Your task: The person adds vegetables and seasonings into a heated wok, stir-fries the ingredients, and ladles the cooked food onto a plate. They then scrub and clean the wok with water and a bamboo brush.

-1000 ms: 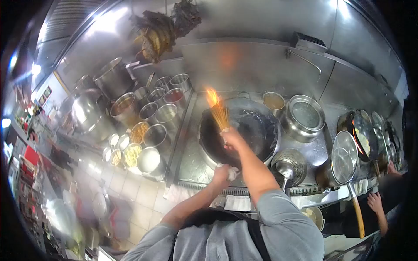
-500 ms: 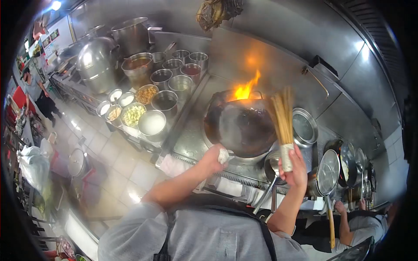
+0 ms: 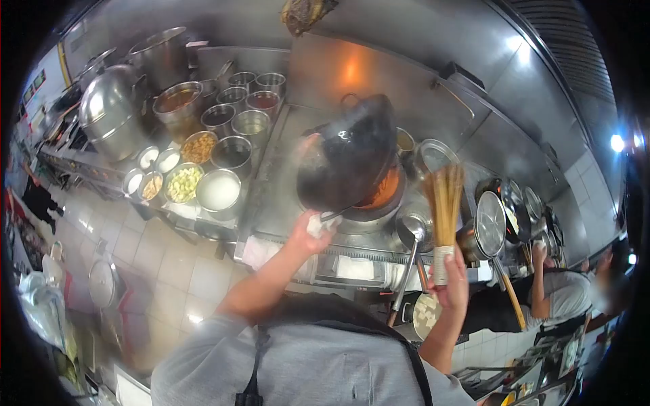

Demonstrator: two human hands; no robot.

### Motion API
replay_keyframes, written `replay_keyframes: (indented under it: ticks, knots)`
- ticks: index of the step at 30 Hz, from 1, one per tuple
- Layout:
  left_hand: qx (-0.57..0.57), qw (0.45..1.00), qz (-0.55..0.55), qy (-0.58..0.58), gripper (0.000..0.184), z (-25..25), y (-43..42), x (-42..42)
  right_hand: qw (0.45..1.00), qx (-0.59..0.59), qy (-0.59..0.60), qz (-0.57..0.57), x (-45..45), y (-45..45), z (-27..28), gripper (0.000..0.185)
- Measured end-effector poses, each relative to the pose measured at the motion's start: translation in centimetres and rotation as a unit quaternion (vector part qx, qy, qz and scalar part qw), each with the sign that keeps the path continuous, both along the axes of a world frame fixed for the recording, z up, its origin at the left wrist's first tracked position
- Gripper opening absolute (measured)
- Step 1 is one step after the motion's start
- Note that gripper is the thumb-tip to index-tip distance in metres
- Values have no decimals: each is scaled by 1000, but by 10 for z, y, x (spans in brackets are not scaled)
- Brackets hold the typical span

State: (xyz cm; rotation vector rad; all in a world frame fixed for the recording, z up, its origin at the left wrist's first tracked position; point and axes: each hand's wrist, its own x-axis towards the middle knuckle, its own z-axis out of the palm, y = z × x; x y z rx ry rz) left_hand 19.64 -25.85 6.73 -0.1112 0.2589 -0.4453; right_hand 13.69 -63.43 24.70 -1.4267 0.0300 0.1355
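Note:
My left hand (image 3: pixel 306 237) is closed around the wok's handle through a white cloth (image 3: pixel 322 226). The dark wok (image 3: pixel 349 152) is tipped steeply to the left, its right side raised off the burner (image 3: pixel 387 211), whose inside glows orange. Steam or smoke hangs around it. In my right hand (image 3: pixel 453 284) is a bamboo wok brush (image 3: pixel 445 210), gripped by its bound lower end with the bristles pointing up. The bristle tips are slightly blurred and stand to the right of the wok, apart from it.
Metal pots of sauces, a white bowl (image 3: pixel 219 191) and chopped pale pieces (image 3: pixel 184 185) stand on the left counter. A ladle (image 3: pixel 406 271) rests in a pot right of the burner. A strainer (image 3: pixel 490 224) and pans lie farther right, near a co-worker (image 3: pixel 565 298).
My left hand has tilted the wok up off the burner, leftward. The flame behind it is no longer visible. The brush stays upright in my right hand. The camera view has shifted.

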Motion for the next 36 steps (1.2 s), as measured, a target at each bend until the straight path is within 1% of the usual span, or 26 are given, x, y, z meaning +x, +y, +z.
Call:
replay_keyframes:
  ticks: [1,3,4,5,6,7,8,9,10,11,13,15,16,19,20,22,24,25,26,28,30,31,32,33,34,36]
  knots:
    - [-12,1000,2,-8,41,-5,3,-6,1000,-10,10,4,0,1,-18,48]
    - [-38,999,12,-19,41,-16,8,-19,993,75,85,45,10,-4,-77,36]
    - [-21,999,26,-3,40,-26,11,-22,989,47,127,57,15,-7,-108,34]
    - [-50,998,12,-29,40,-36,15,-27,983,19,170,70,21,-10,-139,32]
    - [-79,995,-1,-54,41,-39,19,-32,949,-23,302,88,27,-10,-148,36]
    - [-108,991,-11,-81,42,-42,22,-35,950,-41,296,87,30,-16,-154,36]
    - [-101,993,0,-64,44,-44,25,-39,952,-57,289,88,35,-22,-159,37]
    - [-107,991,-4,-79,44,-45,29,-39,953,-71,282,88,36,-19,-154,38]
    - [-112,990,-10,-91,45,-47,32,-40,963,-17,262,58,39,-27,-143,39]
    - [-118,988,-18,-100,45,-51,32,-42,973,4,223,58,42,-37,-131,39]
    - [-94,993,-32,-71,45,-55,32,-42,977,61,205,0,38,-34,-82,41]
    - [-67,996,-44,-48,44,-49,31,-35,977,115,178,21,50,-50,-72,44]
    - [-16,999,-45,11,37,-35,27,-33,979,133,148,37,53,-51,-58,43]
    - [153,986,0,63,34,-2,2,-10,982,179,48,30,76,-41,-40,44]
    - [199,979,6,51,25,-13,-2,2,971,229,20,60,89,-38,-42,45]
    - [349,932,92,-15,18,-86,-23,52,961,258,-32,97,106,-10,-19,51]
    - [414,893,172,-33,13,-64,-59,75,944,286,-55,156,129,12,-11,60]
    - [406,888,213,-22,12,-17,-77,84,948,267,-43,166,140,24,-5,56]
    - [434,865,243,64,13,-45,-77,102,963,209,-24,166,152,35,-4,56]
    - [466,846,241,98,12,-52,-87,101,977,78,12,196,179,53,-6,57]
    - [498,824,244,114,14,-53,-89,106,961,-67,58,263,214,73,-10,62]
    - [516,814,242,115,17,-54,-90,104,927,-167,66,329,236,78,-13,65]
    - [531,804,240,119,20,-54,-93,101,877,-265,73,393,262,85,-17,67]
    - [544,794,239,123,24,-52,-95,99,811,-362,76,452,292,92,-26,69]
    - [552,805,185,116,38,-36,-94,96,744,-444,-30,498,346,87,-75,72]
    - [569,804,146,93,41,-78,-84,101,708,-556,-118,419,439,87,-139,79]
